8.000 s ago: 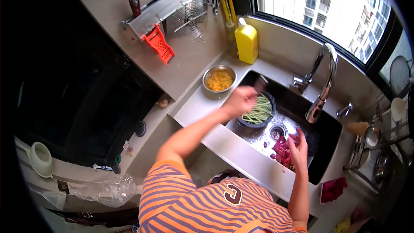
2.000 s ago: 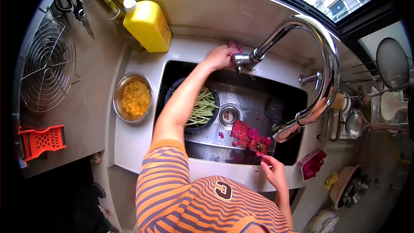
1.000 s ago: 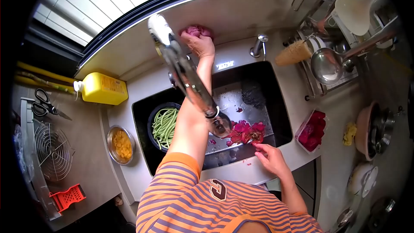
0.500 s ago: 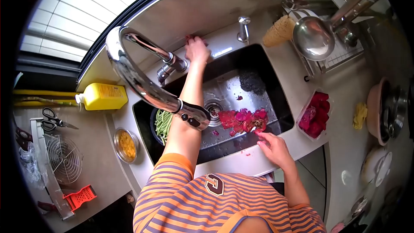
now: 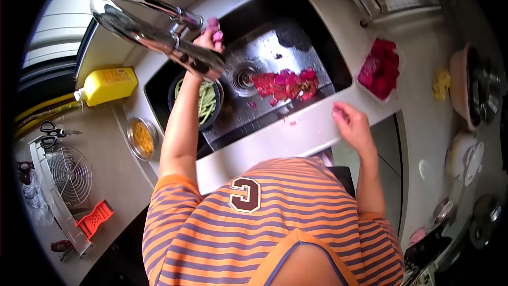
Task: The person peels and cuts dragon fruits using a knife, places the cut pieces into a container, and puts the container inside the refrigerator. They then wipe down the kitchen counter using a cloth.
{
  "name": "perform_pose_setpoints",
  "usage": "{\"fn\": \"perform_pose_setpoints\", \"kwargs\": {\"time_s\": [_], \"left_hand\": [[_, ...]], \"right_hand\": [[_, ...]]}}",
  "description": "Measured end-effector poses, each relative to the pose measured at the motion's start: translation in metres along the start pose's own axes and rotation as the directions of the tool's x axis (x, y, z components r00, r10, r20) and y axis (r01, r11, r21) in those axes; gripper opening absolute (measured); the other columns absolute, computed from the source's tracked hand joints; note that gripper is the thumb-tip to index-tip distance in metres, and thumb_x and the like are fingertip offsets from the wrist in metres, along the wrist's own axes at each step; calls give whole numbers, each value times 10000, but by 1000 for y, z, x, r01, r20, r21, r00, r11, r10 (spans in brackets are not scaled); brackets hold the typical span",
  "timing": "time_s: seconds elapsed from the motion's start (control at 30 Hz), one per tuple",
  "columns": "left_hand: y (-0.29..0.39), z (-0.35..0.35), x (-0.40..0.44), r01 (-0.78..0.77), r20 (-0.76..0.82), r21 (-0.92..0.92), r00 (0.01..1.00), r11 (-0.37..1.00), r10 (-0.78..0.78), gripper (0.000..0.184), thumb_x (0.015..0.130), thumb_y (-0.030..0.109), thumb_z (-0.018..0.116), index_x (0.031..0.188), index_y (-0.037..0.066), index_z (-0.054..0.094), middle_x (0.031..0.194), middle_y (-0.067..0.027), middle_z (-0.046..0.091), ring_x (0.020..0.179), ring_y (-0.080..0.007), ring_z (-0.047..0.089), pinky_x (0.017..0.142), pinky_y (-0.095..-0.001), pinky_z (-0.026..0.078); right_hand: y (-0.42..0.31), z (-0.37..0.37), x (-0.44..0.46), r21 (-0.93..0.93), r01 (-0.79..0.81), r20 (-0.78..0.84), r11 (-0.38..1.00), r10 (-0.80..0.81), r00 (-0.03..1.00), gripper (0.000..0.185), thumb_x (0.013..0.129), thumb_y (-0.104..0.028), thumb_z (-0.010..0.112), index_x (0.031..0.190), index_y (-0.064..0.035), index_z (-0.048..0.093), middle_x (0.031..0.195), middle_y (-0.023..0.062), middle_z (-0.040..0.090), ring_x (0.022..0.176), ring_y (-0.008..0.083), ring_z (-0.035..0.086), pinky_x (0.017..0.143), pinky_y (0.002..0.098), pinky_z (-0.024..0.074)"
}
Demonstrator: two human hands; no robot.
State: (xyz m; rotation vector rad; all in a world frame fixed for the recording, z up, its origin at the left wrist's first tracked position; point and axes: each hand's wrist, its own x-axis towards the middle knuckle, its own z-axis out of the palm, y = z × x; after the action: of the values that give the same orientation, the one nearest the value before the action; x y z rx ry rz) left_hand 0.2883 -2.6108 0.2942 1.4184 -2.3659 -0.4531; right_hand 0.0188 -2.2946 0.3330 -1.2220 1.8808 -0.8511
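Observation:
My left hand (image 5: 209, 42) is closed around a bunched pink cloth (image 5: 214, 27) at the back left of the sink, beside the faucet (image 5: 153, 32), which partly covers the hand and wrist. Below that forearm is a dark bowl of cut green beans (image 5: 207, 100). My right hand (image 5: 352, 127) hovers over the front edge of the counter, fingers loosely curled and apart, with nothing visible in them. Nearest to it, red-magenta peels and scraps (image 5: 286, 85) lie on the sink floor, right of the drain (image 5: 244, 79).
A clear container of magenta pieces (image 5: 380, 69) stands right of the sink (image 5: 338, 47). On the left are a metal bowl of yellow pieces (image 5: 142, 137), a yellow bottle (image 5: 109, 86), scissors (image 5: 53, 133), a round wire rack (image 5: 70, 175) and an orange grater (image 5: 95, 220).
My left hand has come from behind the faucet toward the sink's back left, with the pink cloth. My right hand has drawn away from the peels, to the right. The view has shifted.

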Motion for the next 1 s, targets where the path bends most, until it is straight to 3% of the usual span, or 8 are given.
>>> {"fn": "perform_pose_setpoints", "kwargs": {"time_s": [0.1, 0.2, 0.3, 0.4, 0.63, 0.8, 0.9, 1.0], "left_hand": [[-12, -22, -95, 156, 228, 116, 957, 981, -179, 331, 699, 167, 556, 1021, 86, 565, 842, -134, 642, 773, -338, 619, 700, -380, 493], [2, -56, -196, 346, 282, -172, 914, 922, -291, 394, 673, 135, 580, 1052, 66, 496, 856, -180, 638, 777, -324, 639, 710, -374, 504], [-12, -68, -287, 152, 142, -208, 982, 966, -124, 358, 686, 89, 599, 1036, 26, 559, 887, -161, 640, 825, -276, 646, 757, -321, 500], [-19, -57, -342, 342, 123, -329, 940, 880, -319, 363, 694, 94, 646, 1042, 25, 570, 875, -159, 631, 798, -285, 633, 739, -315, 493], [113, 29, -263, -43, -49, -251, 998, 967, 32, 308, 722, 120, 646, 1014, 69, 562, 965, -165, 621, 856, -328, 615, 716, -372, 494], [163, 57, -215, 71, -28, -476, 995, 876, -97, 234, 739, 90, 627, 965, 55, 578, 849, -166, 627, 756, -282, 640, 671, -336, 495], [159, 59, -208, 102, -2, -736, 988, 669, -153, 237, 737, 50, 595, 971, 20, 580, 908, -134, 649, 792, -211, 649, 730, -299, 500], [160, 62, -195, 64, 12, -682, 997, 728, -77, 275, 720, 36, 609, 993, 18, 580, 956, -132, 646, 850, -219, 640, 775, -301, 489]], "right_hand": [[3, -14, -15, 68, -50, -76, 996, 56, 996, 243, 806, -86, 610, 1030, 7, 602, 850, 108, 644, 694, 148, 601, 593, 259, 488], [8, -20, -30, 87, -58, -94, 995, 66, 993, 251, 812, -87, 614, 1047, 2, 602, 860, 86, 653, 727, 118, 599, 619, 240, 486], [13, -15, -44, 72, -59, -56, 996, 63, 996, 248, 814, -95, 616, 1043, 1, 605, 850, 88, 657, 724, 121, 603, 623, 245, 486], [19, -6, -50, 51, -46, 4, 998, 46, 999, 242, 815, -110, 619, 1030, 2, 611, 836, 93, 659, 719, 125, 609, 627, 246, 486], [24, 8, -52, 26, -28, 52, 999, 27, 998, 221, 808, -152, 610, 975, -8, 624, 802, 137, 653, 707, 189, 635, 646, 286, 493], [28, -6, -67, 11, 16, -106, 1000, -15, 994, 209, 824, -153, 594, 970, -5, 617, 808, 117, 657, 654, 171, 632, 596, 271, 498], [61, -34, -63, 417, -203, -219, 886, 315, 924, 229, 854, -169, 569, 1013, -7, 598, 844, 75, 657, 657, 132, 624, 530, 237, 487], [75, -77, -32, 645, -203, -366, 737, 531, 764, 188, 875, -161, 548, 1001, -29, 595, 857, 54, 642, 654, 108, 599, 487, 216, 462]]}}
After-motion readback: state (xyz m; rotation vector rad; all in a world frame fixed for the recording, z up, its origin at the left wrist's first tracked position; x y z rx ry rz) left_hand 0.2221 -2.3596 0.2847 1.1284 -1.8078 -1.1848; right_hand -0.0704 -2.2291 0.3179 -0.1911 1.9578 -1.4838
